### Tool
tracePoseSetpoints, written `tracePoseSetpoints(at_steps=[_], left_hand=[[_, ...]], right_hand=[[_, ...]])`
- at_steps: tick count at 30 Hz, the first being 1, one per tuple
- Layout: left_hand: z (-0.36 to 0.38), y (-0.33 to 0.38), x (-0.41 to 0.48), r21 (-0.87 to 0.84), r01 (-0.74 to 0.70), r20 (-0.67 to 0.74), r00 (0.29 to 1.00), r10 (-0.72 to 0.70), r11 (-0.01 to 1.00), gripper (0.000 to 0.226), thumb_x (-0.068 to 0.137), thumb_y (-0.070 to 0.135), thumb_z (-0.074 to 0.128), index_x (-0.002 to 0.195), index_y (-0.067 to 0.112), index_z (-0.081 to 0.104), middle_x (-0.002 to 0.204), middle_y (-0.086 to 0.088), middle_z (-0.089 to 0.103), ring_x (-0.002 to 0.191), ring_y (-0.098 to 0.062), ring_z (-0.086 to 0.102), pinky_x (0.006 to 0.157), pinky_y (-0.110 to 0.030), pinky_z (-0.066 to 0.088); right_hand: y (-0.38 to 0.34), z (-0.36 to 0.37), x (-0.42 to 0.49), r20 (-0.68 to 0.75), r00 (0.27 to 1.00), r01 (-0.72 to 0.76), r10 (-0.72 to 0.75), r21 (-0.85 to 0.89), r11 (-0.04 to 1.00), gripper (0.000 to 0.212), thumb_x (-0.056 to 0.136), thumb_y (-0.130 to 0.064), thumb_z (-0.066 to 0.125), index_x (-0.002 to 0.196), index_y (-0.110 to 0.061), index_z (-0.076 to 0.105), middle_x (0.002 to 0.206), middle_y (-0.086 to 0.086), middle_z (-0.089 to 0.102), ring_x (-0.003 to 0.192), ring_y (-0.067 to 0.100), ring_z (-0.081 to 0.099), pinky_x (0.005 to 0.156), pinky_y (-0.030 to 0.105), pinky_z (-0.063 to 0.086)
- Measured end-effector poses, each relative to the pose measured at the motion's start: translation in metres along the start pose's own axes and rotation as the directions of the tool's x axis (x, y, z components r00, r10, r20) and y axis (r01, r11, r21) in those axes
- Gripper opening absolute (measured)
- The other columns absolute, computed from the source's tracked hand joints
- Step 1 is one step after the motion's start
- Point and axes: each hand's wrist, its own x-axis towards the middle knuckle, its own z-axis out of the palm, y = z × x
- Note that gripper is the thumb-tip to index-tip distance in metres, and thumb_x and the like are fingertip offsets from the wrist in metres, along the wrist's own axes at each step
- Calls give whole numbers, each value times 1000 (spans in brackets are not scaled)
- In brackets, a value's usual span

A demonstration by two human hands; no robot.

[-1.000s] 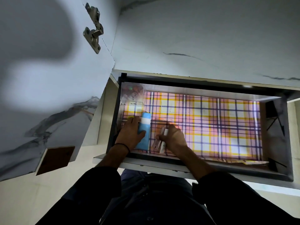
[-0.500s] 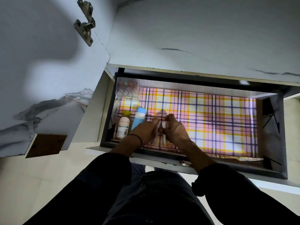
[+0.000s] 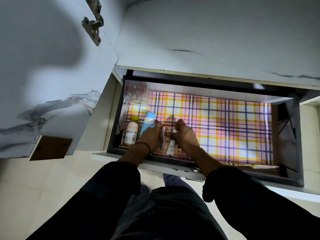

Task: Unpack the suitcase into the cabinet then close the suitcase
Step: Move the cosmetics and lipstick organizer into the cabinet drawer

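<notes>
With left hand fingers curled round a pink tube, right hand fingers round a white tube, easy to jostle the blue bottle just beside.

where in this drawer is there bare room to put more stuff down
The plaid liner is bare from the right hand to the drawer's right wall. A smaller bare strip lies behind the hands, right of the clear container. Crowded left end: yellow-capped bottle, blue bottle, left hand gripping pink tube, white tube.
</notes>
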Motion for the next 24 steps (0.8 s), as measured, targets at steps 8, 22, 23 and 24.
tracePoseSetpoints(at_steps=[8,22,23,24], left_hand=[[-25,-18,-27,-135,-52,-144,989,32,989,28,90,25,60,117,19,60,105,-11,66,94,-27,61,78,-31,46],[50,-216,-404,-720,-156,-655,477,-587,677,14,93,10,58,94,17,70,74,2,68,64,-9,62,58,-20,48],[69,-235,-436,-761,-129,-623,419,-661,635,14,93,11,58,93,17,70,73,2,68,64,-5,62,60,-21,49],[90,-255,-473,-797,-107,-590,349,-729,594,13,93,12,58,92,17,70,72,4,68,63,-3,62,62,-24,51]], right_hand=[[-38,-20,-18,-375,917,165,-136,45,985,25,100,-39,56,93,-15,57,72,7,66,63,27,66,54,40,52],[-150,279,-291,318,766,477,-558,300,826,27,101,-24,56,81,-5,60,59,11,59,49,15,46,48,27,37],[-150,307,-313,413,719,476,-559,295,829,27,100,-24,56,84,-4,61,59,11,59,49,16,45,47,27,35],[-148,338,-341,505,665,474,-550,285,833,27,100,-24,57,85,-3,61,59,10,59,49,17,43,46,26,34]])
